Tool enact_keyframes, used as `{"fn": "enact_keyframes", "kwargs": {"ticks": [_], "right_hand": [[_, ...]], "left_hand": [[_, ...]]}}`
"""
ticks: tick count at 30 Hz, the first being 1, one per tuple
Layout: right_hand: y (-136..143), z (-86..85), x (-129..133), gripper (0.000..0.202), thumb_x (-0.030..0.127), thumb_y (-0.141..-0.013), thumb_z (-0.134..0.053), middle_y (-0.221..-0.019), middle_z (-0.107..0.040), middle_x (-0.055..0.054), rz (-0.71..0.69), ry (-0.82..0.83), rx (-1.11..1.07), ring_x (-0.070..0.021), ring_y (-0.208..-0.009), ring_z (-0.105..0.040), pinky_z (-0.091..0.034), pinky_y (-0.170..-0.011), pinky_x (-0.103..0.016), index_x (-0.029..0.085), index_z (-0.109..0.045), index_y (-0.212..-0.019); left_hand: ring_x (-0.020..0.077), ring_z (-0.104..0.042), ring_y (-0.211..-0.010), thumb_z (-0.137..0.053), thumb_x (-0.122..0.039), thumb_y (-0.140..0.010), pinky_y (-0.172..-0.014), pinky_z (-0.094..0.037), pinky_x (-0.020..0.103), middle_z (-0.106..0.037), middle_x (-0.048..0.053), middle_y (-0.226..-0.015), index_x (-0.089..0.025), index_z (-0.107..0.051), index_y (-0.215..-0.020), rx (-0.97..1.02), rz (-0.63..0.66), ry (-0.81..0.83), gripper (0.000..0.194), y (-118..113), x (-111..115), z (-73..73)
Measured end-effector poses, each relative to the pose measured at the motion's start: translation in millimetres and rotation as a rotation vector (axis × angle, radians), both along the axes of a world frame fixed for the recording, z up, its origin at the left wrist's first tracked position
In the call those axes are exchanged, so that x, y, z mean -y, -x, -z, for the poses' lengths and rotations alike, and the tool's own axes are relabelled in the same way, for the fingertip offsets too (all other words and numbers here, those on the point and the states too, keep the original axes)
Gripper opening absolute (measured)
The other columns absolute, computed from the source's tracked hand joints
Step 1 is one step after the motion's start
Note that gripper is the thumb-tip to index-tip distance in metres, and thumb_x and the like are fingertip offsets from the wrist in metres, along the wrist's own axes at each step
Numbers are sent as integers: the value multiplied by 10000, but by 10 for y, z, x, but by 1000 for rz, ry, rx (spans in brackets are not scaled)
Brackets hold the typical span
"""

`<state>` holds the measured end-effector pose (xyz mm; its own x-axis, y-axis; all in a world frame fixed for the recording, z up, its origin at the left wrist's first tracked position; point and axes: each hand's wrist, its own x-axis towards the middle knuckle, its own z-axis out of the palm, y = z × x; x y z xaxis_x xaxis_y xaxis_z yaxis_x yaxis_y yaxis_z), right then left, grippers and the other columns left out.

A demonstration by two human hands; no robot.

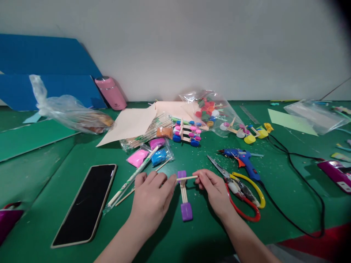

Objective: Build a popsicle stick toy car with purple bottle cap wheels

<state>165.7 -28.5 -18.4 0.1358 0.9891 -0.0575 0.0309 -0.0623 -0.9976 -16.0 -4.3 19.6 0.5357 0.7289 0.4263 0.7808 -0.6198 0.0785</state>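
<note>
A short pale wooden stick (pixel 188 178) spans the gap between my hands, lying across the upper end of a small piece made of thin sticks (pixel 184 193). That piece has a purple block (pixel 187 212) at its near end and another purple block (pixel 181 175) at its far end. My left hand (pixel 155 195) is closed, its fingertips at the stick's left end. The right end is pinched between the thumb and finger of my right hand (pixel 212 188). Scissors (pixel 241 195) with red and yellow handles lie just right of my right hand.
A phone (pixel 85 204) lies at the left. Behind my hands are clay packets (pixel 138 157), a long wrapped stick (pixel 134 177) and small colourful models (pixel 187 133). A blue glue gun (pixel 242 159) with a black cord is at the right. A pink bottle (pixel 111 93) stands by the wall.
</note>
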Motion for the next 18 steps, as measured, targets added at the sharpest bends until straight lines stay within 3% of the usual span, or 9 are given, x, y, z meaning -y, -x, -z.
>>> {"fn": "enact_keyframes", "kwargs": {"ticks": [18], "right_hand": [[42,-49,-19,212,344,-816,-516,-610,-525,18,-2,-23,50,-109,-555,-445,-352,-509,-216,166,-623,-772]], "left_hand": [[174,-502,-610,-480,-220,-844,-624,-270,331,-610,16,-641,-214,-654,-879,10,-13,24,177,-9,4,-32]]}}
